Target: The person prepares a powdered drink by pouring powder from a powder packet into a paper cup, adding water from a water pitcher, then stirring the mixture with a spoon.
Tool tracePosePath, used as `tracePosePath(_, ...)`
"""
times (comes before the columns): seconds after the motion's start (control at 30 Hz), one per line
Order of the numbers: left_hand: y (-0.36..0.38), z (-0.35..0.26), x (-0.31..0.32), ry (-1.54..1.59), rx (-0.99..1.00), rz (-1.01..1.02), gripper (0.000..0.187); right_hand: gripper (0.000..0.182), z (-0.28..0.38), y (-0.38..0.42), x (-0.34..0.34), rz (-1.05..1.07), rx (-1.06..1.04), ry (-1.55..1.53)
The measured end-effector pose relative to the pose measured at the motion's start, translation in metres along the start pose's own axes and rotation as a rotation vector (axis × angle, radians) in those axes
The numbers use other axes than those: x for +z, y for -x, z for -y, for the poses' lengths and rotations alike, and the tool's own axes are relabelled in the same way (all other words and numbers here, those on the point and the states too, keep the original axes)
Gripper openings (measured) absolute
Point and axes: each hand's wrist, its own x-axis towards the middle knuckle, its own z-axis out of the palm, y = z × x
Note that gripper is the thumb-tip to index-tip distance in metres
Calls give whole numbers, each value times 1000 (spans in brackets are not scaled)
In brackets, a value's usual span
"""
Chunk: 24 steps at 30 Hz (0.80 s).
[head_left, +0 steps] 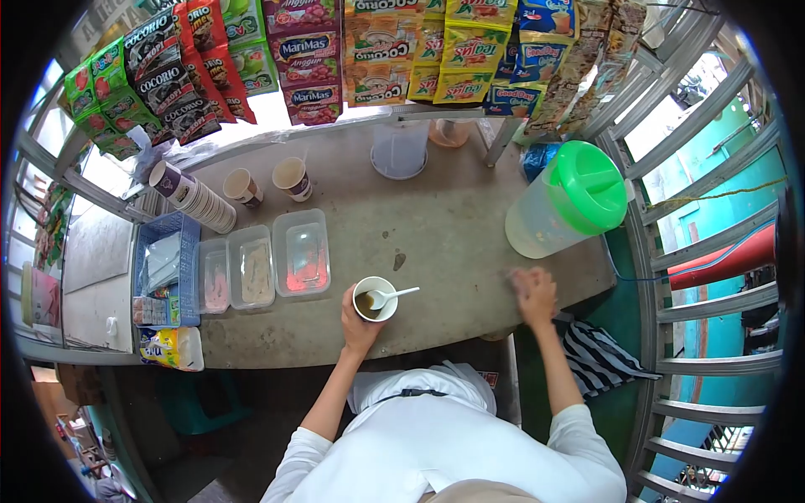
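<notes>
My left hand (360,325) is wrapped round a paper cup (366,312) near the table's front edge. Brown liquid lies in the cup, and a white plastic spoon (402,292) leans in it with its handle out to the right. Over the right part of the table, my right hand (537,298) is blurred by motion. A dark reddish smear shows at its fingers; whether that is a held thing cannot be made out. Just beyond this hand stands a clear pitcher (537,220) with a green lid (589,189), partly filled with pale liquid.
Left on the table (436,251) are clear plastic containers (300,220), stacked paper cups (194,199), two single cups (293,178) and a blue basket (191,277). A clear tub (399,155) stands at the back. Drink sachets (310,63) hang above; a striped cloth (599,359) lies right.
</notes>
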Motion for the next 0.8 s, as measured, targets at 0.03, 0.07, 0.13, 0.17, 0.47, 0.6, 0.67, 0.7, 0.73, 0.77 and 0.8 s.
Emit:
tracePosePath(0.03, 1, 3, 0, 3, 14, 20, 96, 36, -17, -12, -5, -37, 38, -13)
tracePosePath(0.07, 3, 6, 0, 2, 23, 35, 96, 39, -24, -20, -7, -69, 71, -28)
tracePosePath(0.13, 2, 9, 1, 7, 91, 69, 96, 45, -6, -20, -5, -225, 103, 98)
tracePosePath(0.17, 1, 10, 3, 11, 126, 86, 96, 48, 6, -20, -6, -304, 121, 161)
tracePosePath(0.47, -33, 0, 38, 148, 229, 91, 89, 42, 197, -40, -55, 300, 1, -1236)
tracePosePath(0.6, -45, -5, 42, 144, 238, 68, 85, 18, 193, -64, -42, 152, -370, -844)
tracePosePath(0.67, -44, -6, 43, 155, 198, 36, 84, 15, 189, -70, -50, 170, -452, -699)
tracePosePath(0.7, -43, -4, 44, 163, 195, 26, 84, 15, 188, -68, -51, 193, -434, -710)
tracePosePath(0.73, -42, -1, 46, 171, 193, 15, 84, 15, 187, -67, -53, 216, -417, -719)
tracePosePath(0.77, -42, 1, 47, 179, 192, 2, 84, 15, 186, -67, -52, 237, -401, -727)
tracePosePath(0.8, -42, 2, 47, 177, 203, -3, 84, 15, 187, -65, -51, 207, -423, -719)
